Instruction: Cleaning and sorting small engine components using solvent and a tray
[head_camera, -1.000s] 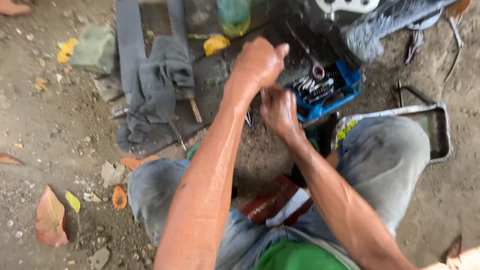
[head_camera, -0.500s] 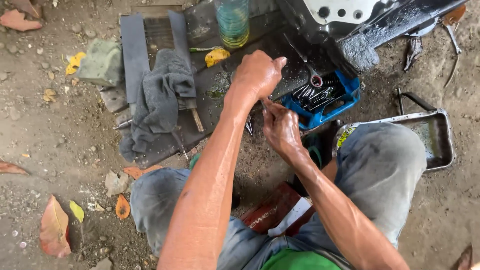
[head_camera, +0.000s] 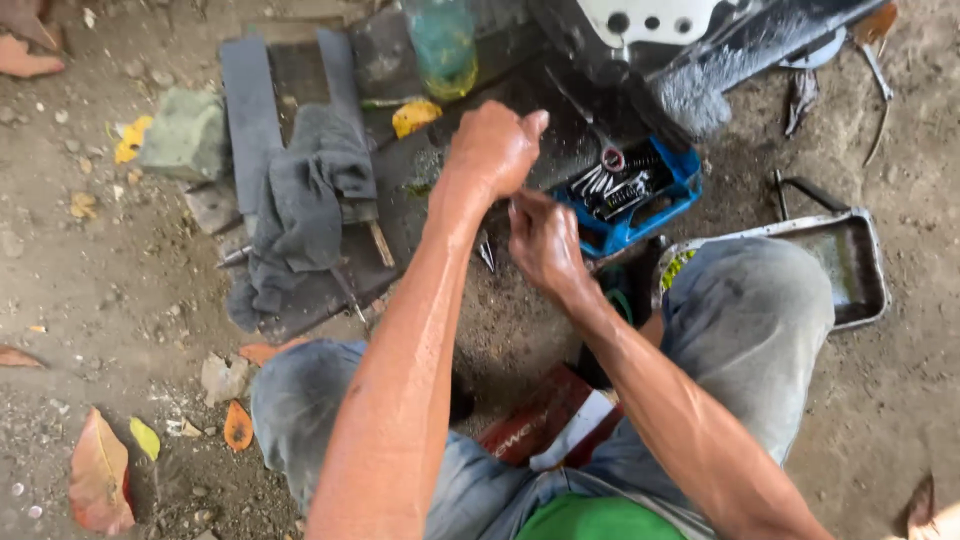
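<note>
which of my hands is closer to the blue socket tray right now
Right. The right hand sits just left of the blue socket tray, nearly at its edge; the left hand is fisted higher and farther left.

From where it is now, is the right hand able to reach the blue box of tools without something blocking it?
Probably yes. The right hand is just left of the blue box, whose top is open. Nothing lies between them, and the left hand is higher up, off to the side.
</note>
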